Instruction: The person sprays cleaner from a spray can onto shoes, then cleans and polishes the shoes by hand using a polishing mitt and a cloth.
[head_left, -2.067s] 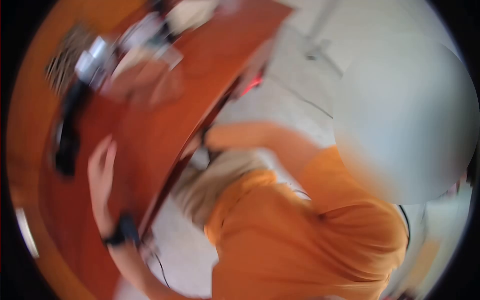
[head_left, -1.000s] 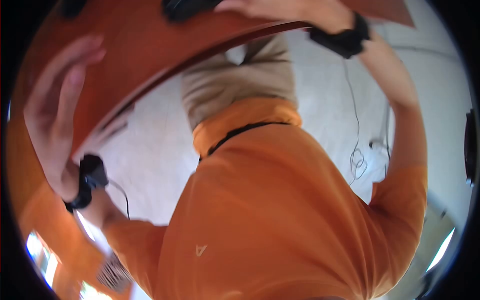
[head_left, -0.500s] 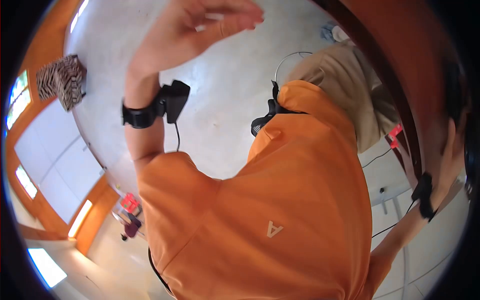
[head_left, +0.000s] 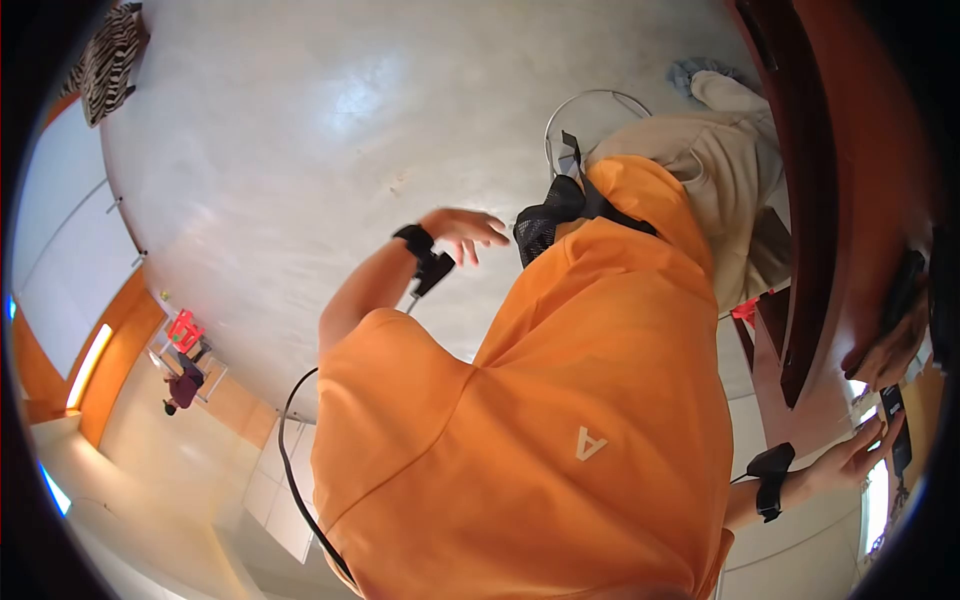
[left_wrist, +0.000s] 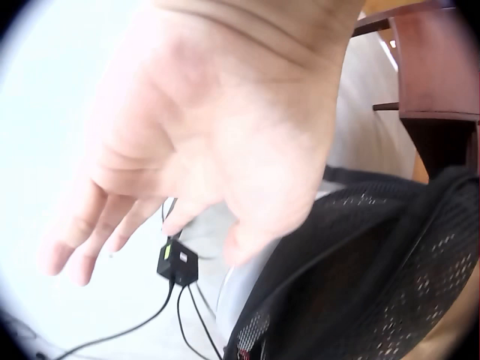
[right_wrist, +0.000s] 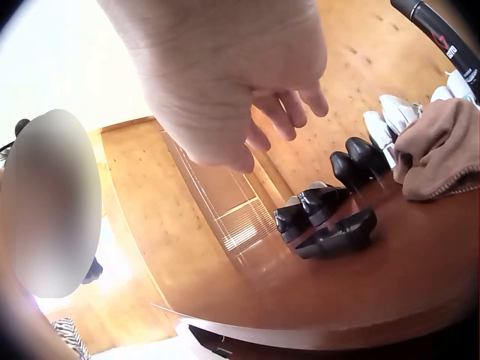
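Note:
In the head view my left hand (head_left: 465,230) hangs in the air beside a black mesh bag (head_left: 538,232) at the waist. The left wrist view shows its palm (left_wrist: 225,135) and spread, bent fingers, holding nothing, with the mesh bag (left_wrist: 322,277) below right. My right hand (head_left: 848,462) is raised by the table's edge at the far right. In the right wrist view that hand (right_wrist: 232,82) has loosely bent fingers and nothing in them. Beyond it, on the glossy table (right_wrist: 405,255), stand black shoes (right_wrist: 337,235), white shoes (right_wrist: 379,131) and a brown cloth (right_wrist: 442,150).
A black box (left_wrist: 178,262) with cables hangs past the left fingers. A black tube-shaped object (right_wrist: 442,37) is at the right wrist view's upper right. In the head view, a person (head_left: 183,388) is near a red stool (head_left: 185,330), and a zebra-striped item (head_left: 108,65) lies far off.
The head view has swung round from the table towards the floor. Since half a second ago, the left hand has dropped to beside the mesh bag, and the right hand appears lower in the view.

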